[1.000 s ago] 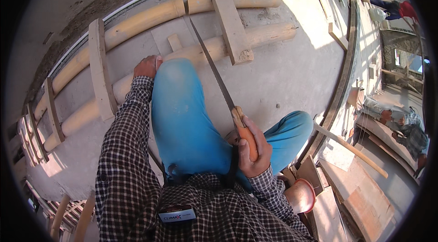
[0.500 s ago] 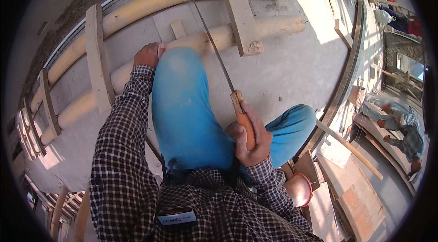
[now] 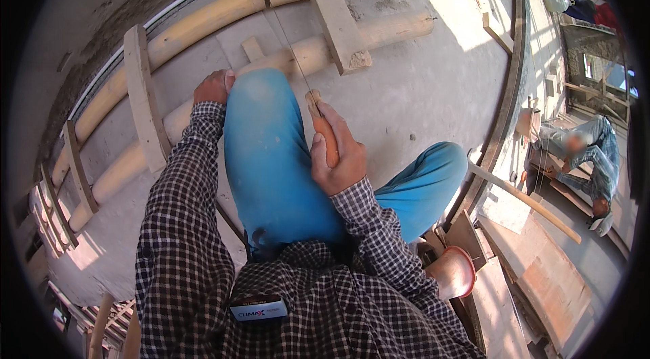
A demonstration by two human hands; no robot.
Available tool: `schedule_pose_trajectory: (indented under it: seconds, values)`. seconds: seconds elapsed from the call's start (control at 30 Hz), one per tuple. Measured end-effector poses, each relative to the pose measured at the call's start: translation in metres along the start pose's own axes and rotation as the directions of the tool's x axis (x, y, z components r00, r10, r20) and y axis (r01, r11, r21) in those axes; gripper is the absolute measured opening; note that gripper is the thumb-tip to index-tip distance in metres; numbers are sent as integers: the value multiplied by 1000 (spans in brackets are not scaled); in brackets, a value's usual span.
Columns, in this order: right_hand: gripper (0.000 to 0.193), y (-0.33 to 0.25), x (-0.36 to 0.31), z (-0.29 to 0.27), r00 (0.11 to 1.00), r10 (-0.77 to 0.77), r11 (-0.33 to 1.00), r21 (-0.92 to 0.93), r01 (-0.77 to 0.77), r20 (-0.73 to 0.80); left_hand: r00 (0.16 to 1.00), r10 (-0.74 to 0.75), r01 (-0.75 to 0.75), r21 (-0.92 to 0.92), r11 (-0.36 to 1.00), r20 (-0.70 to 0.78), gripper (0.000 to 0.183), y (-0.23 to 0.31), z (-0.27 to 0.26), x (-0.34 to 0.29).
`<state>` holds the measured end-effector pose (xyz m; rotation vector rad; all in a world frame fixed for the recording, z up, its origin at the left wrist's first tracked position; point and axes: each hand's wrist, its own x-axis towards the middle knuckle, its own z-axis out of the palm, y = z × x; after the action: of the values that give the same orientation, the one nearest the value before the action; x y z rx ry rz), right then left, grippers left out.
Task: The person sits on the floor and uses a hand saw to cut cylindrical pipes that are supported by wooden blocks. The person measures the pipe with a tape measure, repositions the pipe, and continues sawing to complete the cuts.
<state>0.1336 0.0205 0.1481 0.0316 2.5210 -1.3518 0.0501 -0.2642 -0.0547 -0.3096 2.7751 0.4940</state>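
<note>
My right hand [image 3: 343, 158] is wrapped around the wooden handle of a handsaw [image 3: 326, 136]. Its thin blade, seen nearly edge-on, reaches away over the near round wooden pole [image 3: 396, 29] toward a narrow gap in the far pole [image 3: 210, 18]. Whether the blade touches the near pole I cannot tell. My left hand [image 3: 214, 86] is closed on the near pole, just left of my knee, with its fingertips partly hidden. Flat crosspieces, such as one wooden plank [image 3: 333, 19], lie across both poles like ladder rungs.
A small wood block [image 3: 252, 49] lies between the poles. To my right are a reddish pot [image 3: 455, 273], loose boards [image 3: 542, 261] and a long stick [image 3: 525, 198]. Another person [image 3: 589, 152] sits at the far right. A dark curved edge [image 3: 504, 112] borders the floor.
My right hand and the saw handle have moved left and away from me, and the blade now shows thinner. My left hand stays on the pole. The whole view has shifted slightly.
</note>
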Motion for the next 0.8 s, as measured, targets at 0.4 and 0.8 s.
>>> schedule_pose_trajectory:
  seconds: [0.4,0.8]
  values:
    - [51,13,42,16,988,-155,987,-34,155,-15,996,-42,41,16,999,76,52,15,-14,-3]
    - [45,28,31,-2,983,-180,983,-40,179,-40,999,-25,25,-2,1000,45,54,10,0,-3]
